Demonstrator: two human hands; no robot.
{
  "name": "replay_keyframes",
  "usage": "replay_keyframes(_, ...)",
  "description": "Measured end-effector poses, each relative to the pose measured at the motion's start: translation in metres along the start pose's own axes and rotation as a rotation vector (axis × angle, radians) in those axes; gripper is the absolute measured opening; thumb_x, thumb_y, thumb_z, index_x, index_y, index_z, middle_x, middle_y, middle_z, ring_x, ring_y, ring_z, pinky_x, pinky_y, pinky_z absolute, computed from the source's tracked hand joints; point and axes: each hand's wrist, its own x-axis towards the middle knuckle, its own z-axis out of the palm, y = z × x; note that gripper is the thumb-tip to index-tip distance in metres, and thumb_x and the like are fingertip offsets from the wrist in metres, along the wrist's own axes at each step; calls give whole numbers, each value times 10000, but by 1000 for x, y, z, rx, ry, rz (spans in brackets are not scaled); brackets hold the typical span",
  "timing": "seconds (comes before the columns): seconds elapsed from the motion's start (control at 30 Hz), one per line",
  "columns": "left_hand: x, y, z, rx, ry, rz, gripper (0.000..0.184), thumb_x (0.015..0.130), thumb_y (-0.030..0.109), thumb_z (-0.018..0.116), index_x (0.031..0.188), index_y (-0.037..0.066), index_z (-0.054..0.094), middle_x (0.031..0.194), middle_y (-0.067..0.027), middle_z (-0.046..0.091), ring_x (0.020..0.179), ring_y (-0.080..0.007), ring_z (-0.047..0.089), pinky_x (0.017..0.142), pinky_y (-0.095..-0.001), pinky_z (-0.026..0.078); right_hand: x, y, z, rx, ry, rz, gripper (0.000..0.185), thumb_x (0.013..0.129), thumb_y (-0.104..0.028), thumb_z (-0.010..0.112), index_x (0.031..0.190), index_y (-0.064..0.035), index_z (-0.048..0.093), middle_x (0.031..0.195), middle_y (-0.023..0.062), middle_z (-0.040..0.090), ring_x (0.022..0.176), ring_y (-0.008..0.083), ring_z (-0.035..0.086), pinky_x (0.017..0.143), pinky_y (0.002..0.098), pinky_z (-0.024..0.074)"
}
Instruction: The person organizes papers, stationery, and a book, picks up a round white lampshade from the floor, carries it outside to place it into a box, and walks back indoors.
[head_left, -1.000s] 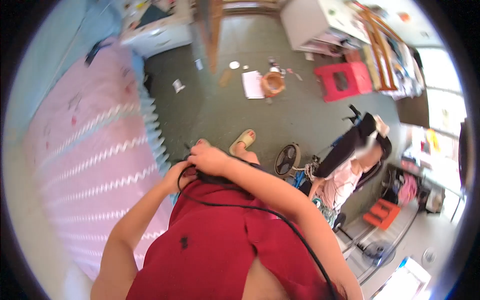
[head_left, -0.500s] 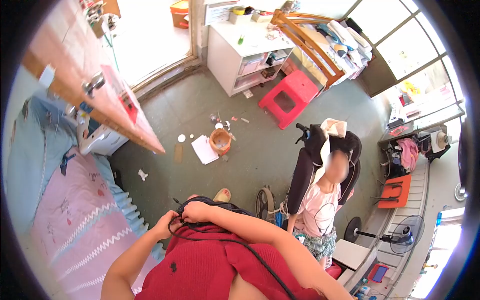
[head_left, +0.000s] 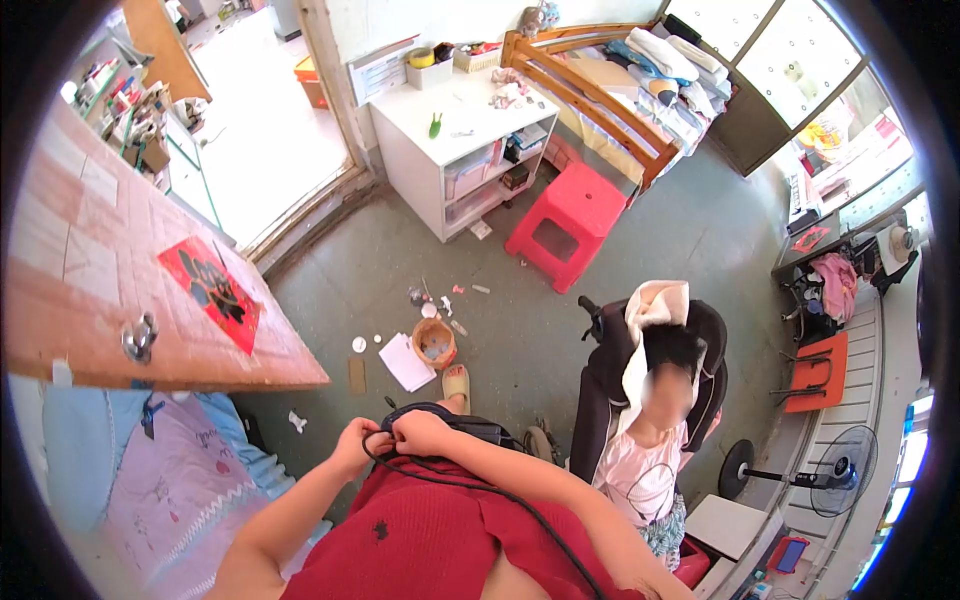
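Observation:
A black cable [head_left: 470,480] runs in a loop across the red top and over my right forearm's side. My left hand [head_left: 357,444], on the left of the picture, has its fingers closed on the cable at waist height. Close beside it, my right hand [head_left: 422,434] is closed round the same cable. Behind both hands a dark bundle [head_left: 478,428] shows in part at the waist; what it is I cannot make out. A seated person [head_left: 645,480] in a pale pink top is to the right, in a dark padded chair [head_left: 600,400].
An open door [head_left: 110,270] stands at the left above a pink bed [head_left: 170,500]. On the floor lie a round basket [head_left: 434,342], papers [head_left: 406,363] and small litter. Farther off are a red stool [head_left: 580,210] and a white cabinet [head_left: 410,170]. A fan [head_left: 840,470] stands right.
The view has swung toward the doorway and cabinet, and the basket is now nearer my feet. Both hands stay together on the cable.

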Motion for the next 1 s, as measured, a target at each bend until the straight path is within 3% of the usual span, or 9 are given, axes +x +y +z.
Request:
replay_keyframes(0.03,24,-6,-7,469,0,208,321,803,204,727,989,16,544,866,-94,596,764,-173,609,680,-293,503,0,9,-14,67,109,35,171,688,-215,637,725,-52,670,756,163,659,751,360,638,688,448,516)
replay_keyframes(0.27,99,86,48,1100,-469,364,390,806,370,701,905,3,612,808,-155,648,727,-306,617,681,-370,492,20,68,-79,314,327,101,195,657,-114,689,811,-35,600,726,119,640,679,276,633,653,384,503)
replay_keyframes(0.57,118,148,110,1174,-489,487,244,838,248,632,859,17,555,810,-203,610,799,-396,591,706,-449,465,-7,127,-185,232,309,293,278,616,-225,782,690,-54,576,724,126,630,715,287,619,658,378,491)
replay_keyframes(0.73,127,165,139,1297,-396,483,237,842,282,622,908,56,591,905,-175,645,890,-385,601,753,-448,476,-45,149,-255,57,250,190,341,680,-219,749,936,-38,615,814,135,646,783,289,638,728,377,509)
replay_keyframes(0.8,144,165,132,1353,-371,451,260,841,311,622,959,79,615,949,-167,655,905,-371,613,765,-444,483,-84,128,-325,112,496,82,328,728,-159,668,1020,-25,607,958,181,641,885,318,629,772,394,510)
replay_keyframes(0.87,148,178,129,1519,-406,294,303,832,337,635,995,82,625,941,-163,659,901,-360,619,773,-448,485,-153,40,-424,181,891,0,280,772,-55,659,1045,-24,604,1031,121,629,906,235,622,775,343,509)
replay_keyframes(0.93,141,204,135,1644,-359,220,341,826,357,644,1009,71,625,951,-170,658,920,-346,621,791,-436,488,-218,-9,-478,-29,1242,-395,441,842,-138,637,1258,-57,516,1197,122,566,921,192,589,707,302,510)
replay_keyframes(0.97,141,212,132,1674,-254,255,362,821,370,649,1015,65,624,970,-178,655,935,-342,618,801,-428,489,-251,-36,-499,84,1313,-618,556,895,-322,575,1354,-49,420,1320,139,494,1044,226,574,792,393,507)
replay_keyframes(1.0,142,219,127,1701,-149,298,383,817,382,654,1020,58,624,989,-186,652,950,-339,616,810,-419,489,-270,-37,-511,-238,1401,-892,768,793,-290,746,1391,-45,331,1353,98,455,1135,328,540,951,526,435)
